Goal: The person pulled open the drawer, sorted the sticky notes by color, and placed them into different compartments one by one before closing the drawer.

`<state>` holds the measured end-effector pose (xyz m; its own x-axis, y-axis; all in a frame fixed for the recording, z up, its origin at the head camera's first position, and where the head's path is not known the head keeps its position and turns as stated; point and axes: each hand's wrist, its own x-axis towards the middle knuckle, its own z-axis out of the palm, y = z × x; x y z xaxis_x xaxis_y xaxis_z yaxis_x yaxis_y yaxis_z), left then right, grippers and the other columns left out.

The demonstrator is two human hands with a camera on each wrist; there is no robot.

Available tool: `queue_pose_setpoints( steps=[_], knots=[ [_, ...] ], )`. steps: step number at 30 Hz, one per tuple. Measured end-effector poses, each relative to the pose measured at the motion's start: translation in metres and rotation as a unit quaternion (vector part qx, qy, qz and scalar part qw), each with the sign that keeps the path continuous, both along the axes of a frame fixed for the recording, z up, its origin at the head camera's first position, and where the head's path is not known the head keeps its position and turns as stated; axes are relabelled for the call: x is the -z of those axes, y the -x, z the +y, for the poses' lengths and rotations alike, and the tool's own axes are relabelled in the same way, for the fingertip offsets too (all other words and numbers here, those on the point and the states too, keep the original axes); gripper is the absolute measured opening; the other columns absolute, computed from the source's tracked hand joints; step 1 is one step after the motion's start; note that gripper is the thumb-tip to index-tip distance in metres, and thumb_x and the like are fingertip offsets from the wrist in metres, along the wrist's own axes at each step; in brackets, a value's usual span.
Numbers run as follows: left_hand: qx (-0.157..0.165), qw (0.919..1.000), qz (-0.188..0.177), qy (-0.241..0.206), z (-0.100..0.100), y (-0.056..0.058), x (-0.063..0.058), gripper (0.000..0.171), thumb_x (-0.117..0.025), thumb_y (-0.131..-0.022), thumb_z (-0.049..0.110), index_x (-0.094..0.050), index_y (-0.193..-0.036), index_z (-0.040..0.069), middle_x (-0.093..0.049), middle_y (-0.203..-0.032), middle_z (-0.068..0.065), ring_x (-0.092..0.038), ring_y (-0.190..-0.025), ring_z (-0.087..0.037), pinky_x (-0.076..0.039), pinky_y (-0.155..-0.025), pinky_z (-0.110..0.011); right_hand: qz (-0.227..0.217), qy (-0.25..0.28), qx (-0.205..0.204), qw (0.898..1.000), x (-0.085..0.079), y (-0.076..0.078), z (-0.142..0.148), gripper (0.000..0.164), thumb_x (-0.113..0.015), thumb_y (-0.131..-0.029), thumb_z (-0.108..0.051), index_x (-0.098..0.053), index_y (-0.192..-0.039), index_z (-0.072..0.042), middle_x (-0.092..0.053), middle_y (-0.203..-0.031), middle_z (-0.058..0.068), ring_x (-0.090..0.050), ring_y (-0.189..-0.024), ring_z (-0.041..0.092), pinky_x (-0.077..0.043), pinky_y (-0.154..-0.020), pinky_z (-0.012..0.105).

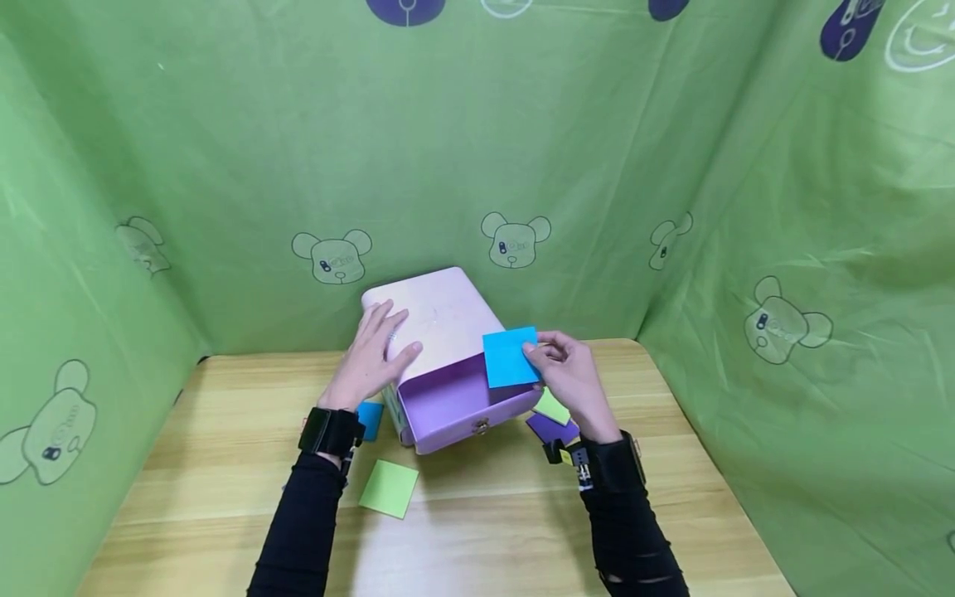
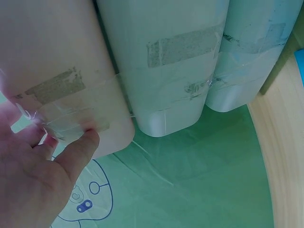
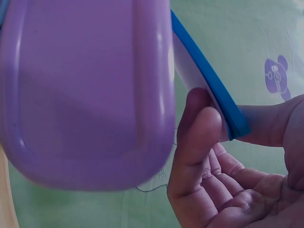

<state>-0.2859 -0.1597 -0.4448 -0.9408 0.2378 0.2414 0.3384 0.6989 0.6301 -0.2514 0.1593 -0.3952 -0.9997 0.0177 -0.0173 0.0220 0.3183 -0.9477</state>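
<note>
My left hand (image 1: pixel 366 356) rests with spread fingers on the top left of a pale pink storage box (image 1: pixel 440 311). In the left wrist view its thumb lies against the taped side of the pink tier (image 2: pixel 47 61). The lilac drawer (image 1: pixel 443 406) at the front of the box is pulled out and has a small metal clasp (image 1: pixel 481 426). Between thumb and fingers, my right hand (image 1: pixel 570 377) pinches a blue sticky note pad (image 1: pixel 509 358) over the drawer's right part, which it hides. The right wrist view shows the pad (image 3: pixel 209 71) edge-on, beside the drawer's outer wall (image 3: pixel 85 95).
On the wooden table (image 1: pixel 477 539), a green sticky note pad (image 1: pixel 390 489) lies in front of the box. A blue pad (image 1: pixel 370 419) is by my left wrist; a green pad (image 1: pixel 552 407) and a purple one (image 1: pixel 552 429) lie below my right hand. Green cloth (image 1: pixel 418 149) encloses the table.
</note>
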Motion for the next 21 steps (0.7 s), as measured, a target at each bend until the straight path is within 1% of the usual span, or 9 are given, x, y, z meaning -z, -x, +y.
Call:
queue_pose_setpoints(
  steps=[5,9,15,21],
  knots=[
    [-0.001,1.0,-0.002,0.001,0.0,0.0,0.0,0.073,-0.054,-0.098,0.057,-0.034,-0.159,0.021,-0.01,-0.174,-0.004,-0.002,-0.162,-0.025,-0.022,-0.124,-0.066,-0.003,-0.022,-0.012,1.0,0.002,0.0,-0.007,0.04,-0.066,-0.099,-0.024,-0.06,-0.132,-0.003,-0.071,-0.107,0.016,-0.069,-0.086,0.016,-0.062,-0.066,0.027],
    [0.0,1.0,-0.005,0.002,0.0,0.0,0.001,0.073,-0.054,-0.099,0.057,-0.033,-0.159,0.021,-0.009,-0.174,-0.003,-0.002,-0.162,-0.026,-0.022,-0.124,-0.067,-0.007,-0.031,-0.022,0.999,0.003,-0.001,-0.012,0.04,-0.065,-0.099,-0.024,-0.061,-0.133,-0.004,-0.072,-0.111,0.018,-0.071,-0.088,0.018,-0.063,-0.069,0.029],
    [-0.004,1.0,-0.006,0.005,0.0,-0.001,0.001,0.074,-0.054,-0.098,0.057,-0.033,-0.159,0.021,-0.009,-0.174,-0.003,-0.002,-0.162,-0.026,-0.022,-0.124,-0.067,0.004,-0.065,-0.033,0.997,0.003,-0.002,-0.02,0.04,-0.067,-0.098,-0.025,-0.062,-0.132,-0.004,-0.073,-0.108,0.015,-0.068,-0.089,0.017,-0.059,-0.079,0.024],
    [-0.004,1.0,-0.002,0.004,0.0,0.0,0.0,0.073,-0.054,-0.098,0.056,-0.033,-0.159,0.021,-0.009,-0.174,-0.004,-0.002,-0.162,-0.026,-0.022,-0.123,-0.068,0.006,-0.083,-0.046,0.995,0.006,-0.002,-0.022,0.038,-0.067,-0.098,-0.025,-0.063,-0.13,-0.005,-0.072,-0.106,0.013,-0.066,-0.088,0.019,-0.056,-0.079,0.027]
  ],
)
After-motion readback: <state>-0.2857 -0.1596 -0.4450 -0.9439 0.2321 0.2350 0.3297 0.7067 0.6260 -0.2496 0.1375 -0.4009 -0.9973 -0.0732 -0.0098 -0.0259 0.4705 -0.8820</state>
